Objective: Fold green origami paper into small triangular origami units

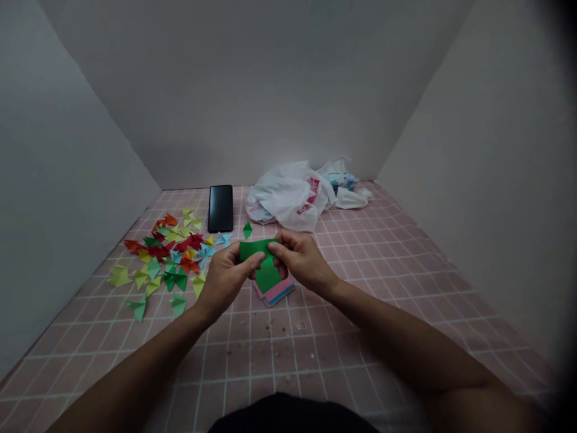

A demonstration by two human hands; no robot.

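Note:
A folded green paper sheet is held just above a small stack of coloured paper squares on the pink tiled floor. My left hand pinches the sheet's left side between thumb and fingers. My right hand pinches its upper right edge. Both hands are closed on the same sheet. To the left lies a scatter of several folded paper shapes in red, yellow, green and blue. A single small green folded piece lies apart, just beyond my hands.
A black phone lies face up at the back, left of centre. White plastic bags with red print sit against the back wall, with another small bag to the right. Plain walls close in on three sides.

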